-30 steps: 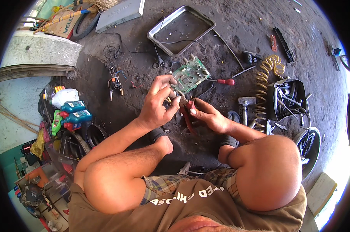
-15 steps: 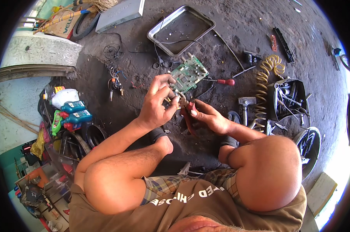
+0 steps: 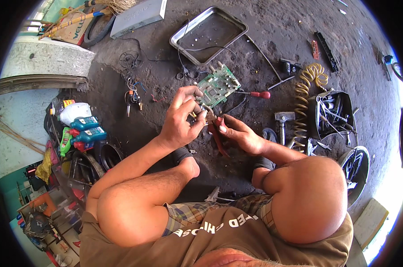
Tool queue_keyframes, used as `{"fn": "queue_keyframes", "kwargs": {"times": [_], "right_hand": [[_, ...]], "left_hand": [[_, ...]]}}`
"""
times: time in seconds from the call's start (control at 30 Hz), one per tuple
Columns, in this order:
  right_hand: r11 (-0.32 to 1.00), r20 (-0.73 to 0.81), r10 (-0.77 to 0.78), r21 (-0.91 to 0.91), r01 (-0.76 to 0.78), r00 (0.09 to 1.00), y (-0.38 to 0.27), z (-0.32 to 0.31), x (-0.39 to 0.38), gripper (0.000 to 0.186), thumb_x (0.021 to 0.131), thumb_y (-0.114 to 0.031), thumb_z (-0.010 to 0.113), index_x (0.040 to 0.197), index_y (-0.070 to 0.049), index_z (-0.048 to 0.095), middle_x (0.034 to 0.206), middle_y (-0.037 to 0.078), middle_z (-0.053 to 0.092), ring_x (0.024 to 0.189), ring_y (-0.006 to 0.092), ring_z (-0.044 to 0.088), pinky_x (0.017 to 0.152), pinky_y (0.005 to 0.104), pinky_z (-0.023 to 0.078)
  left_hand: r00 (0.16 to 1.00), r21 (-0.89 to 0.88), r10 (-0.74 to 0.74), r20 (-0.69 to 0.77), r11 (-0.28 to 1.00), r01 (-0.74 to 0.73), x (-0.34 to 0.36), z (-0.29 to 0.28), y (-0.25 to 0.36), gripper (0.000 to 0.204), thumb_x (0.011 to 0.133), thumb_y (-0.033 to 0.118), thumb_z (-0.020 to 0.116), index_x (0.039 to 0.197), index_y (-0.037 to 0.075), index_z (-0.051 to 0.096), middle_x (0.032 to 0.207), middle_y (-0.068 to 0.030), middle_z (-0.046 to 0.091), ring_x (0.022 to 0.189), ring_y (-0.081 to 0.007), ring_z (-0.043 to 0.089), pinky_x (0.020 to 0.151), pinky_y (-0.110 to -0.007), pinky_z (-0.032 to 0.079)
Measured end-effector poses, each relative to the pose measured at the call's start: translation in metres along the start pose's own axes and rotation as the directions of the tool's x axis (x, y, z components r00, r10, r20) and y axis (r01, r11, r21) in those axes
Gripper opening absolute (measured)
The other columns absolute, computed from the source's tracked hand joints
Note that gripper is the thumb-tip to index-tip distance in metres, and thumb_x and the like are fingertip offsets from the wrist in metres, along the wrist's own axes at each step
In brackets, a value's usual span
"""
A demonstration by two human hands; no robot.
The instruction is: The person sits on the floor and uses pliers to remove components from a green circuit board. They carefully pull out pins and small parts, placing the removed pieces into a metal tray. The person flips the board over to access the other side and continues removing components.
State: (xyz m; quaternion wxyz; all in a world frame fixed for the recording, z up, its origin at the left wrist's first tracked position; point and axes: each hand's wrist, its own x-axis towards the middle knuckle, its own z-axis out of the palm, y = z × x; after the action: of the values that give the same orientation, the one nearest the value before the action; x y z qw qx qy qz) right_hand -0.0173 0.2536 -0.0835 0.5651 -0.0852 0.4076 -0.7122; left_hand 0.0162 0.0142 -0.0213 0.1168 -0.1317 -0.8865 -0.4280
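My left hand (image 3: pixel 182 116) is closed on the near left edge of a green circuit board (image 3: pixel 218 85), which is tilted up in front of me. In my right hand (image 3: pixel 240 135) is a pair of red-handled pliers (image 3: pixel 217 139). Its jaws meet the board's near edge beside my left fingertips, and what lies between them is too small to make out. Just right of the board, a screwdriver (image 3: pixel 260 95) with a red handle lies on the dark ground.
Beyond the board are a metal tray (image 3: pixel 178 46) and a grey box (image 3: pixel 138 18). To the right lie a hammer (image 3: pixel 282 122), a coiled yellow hose (image 3: pixel 301 98) and a tool container (image 3: pixel 315 118). Several bottles (image 3: pixel 89 134) and tangled wires (image 3: pixel 129 62) are on the left.
The red pliers handles have shifted slightly in my right hand. My left hand and the circuit board stay almost where they were.
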Motion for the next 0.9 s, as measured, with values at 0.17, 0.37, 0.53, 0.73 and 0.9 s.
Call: {"fn": "queue_keyframes", "kwargs": {"times": [0.17, 0.37, 0.53, 0.73, 0.9], "right_hand": [[0.998, -0.084, -0.06, -0.019, 0.059, 0.995, 0.013, -0.001, 0.004, 0.049, 0.11, -0.047, 0.061, 0.135, -0.006, 0.053, 0.097, 0.004, 0.061, 0.079, 0.0121, 0.063, 0.066, 0.0303, 0.052], [0.987, -0.024, 0.088, -0.132, -0.09, 0.996, 0.017, -0.003, 0.005, 0.045, 0.105, -0.045, 0.071, 0.117, -0.002, 0.065, 0.086, -0.002, 0.06, 0.078, 0.0088, 0.055, 0.069, 0.0303, 0.046], [0.989, 0.002, 0.093, -0.119, -0.092, 0.996, 0.029, -0.005, 0.009, 0.04, 0.105, -0.043, 0.072, 0.111, -0.004, 0.066, 0.086, -0.002, 0.06, 0.08, 0.0075, 0.054, 0.071, 0.0307, 0.046], [0.982, -0.055, 0.185, -0.017, -0.186, 0.981, 0.025, 0.003, 0.006, 0.036, 0.107, -0.042, 0.07, 0.106, -0.006, 0.063, 0.086, -0.004, 0.058, 0.08, 0.007, 0.052, 0.071, 0.0302, 0.046], [0.953, -0.021, -0.016, -0.302, 0.009, 1.0, 0.023, -0.001, 0.006, 0.034, 0.107, -0.039, 0.071, 0.099, -0.007, 0.06, 0.086, -0.007, 0.052, 0.08, 0.0054, 0.046, 0.071, 0.0285, 0.043]], "left_hand": [[1.0, -0.004, 0.013, -0.004, 1.0, -0.013, 0.0, 0.001, 0.0, 0.015, 0.084, -0.003, 0.075, 0.082, 0.0, 0.06, 0.129, -0.0177, 0.056, 0.09, -0.0246, 0.068, 0.082, -0.037, 0.055], [0.999, -0.02, 0.049, 0.019, 0.999, -0.048, -0.002, 0.005, 0.0, 0.016, 0.084, -0.003, 0.074, 0.083, 0.0, 0.059, 0.129, -0.0185, 0.056, 0.094, -0.0277, 0.069, 0.086, -0.039, 0.056], [0.998, -0.039, 0.006, 0.058, 0.999, -0.004, -0.005, 0.006, 0.001, 0.016, 0.084, -0.003, 0.074, 0.084, 0.0, 0.059, 0.129, -0.0191, 0.056, 0.097, -0.0288, 0.069, 0.087, -0.04, 0.056], [0.998, -0.027, 0.036, 0.053, 0.999, -0.034, -0.004, 0.005, 0.001, 0.015, 0.083, -0.003, 0.074, 0.084, 0.0, 0.059, 0.13, -0.019, 0.055, 0.096, -0.0289, 0.07, 0.087, -0.04, 0.056], [1.0, -0.052, 0.025, 0.0, 0.998, -0.025, -0.005, 0.005, -0.004, 0.013, 0.083, -0.002, 0.074, 0.084, 0.001, 0.061, 0.131, -0.0179, 0.055, 0.096, -0.0261, 0.069, 0.086, -0.039, 0.056]]}}
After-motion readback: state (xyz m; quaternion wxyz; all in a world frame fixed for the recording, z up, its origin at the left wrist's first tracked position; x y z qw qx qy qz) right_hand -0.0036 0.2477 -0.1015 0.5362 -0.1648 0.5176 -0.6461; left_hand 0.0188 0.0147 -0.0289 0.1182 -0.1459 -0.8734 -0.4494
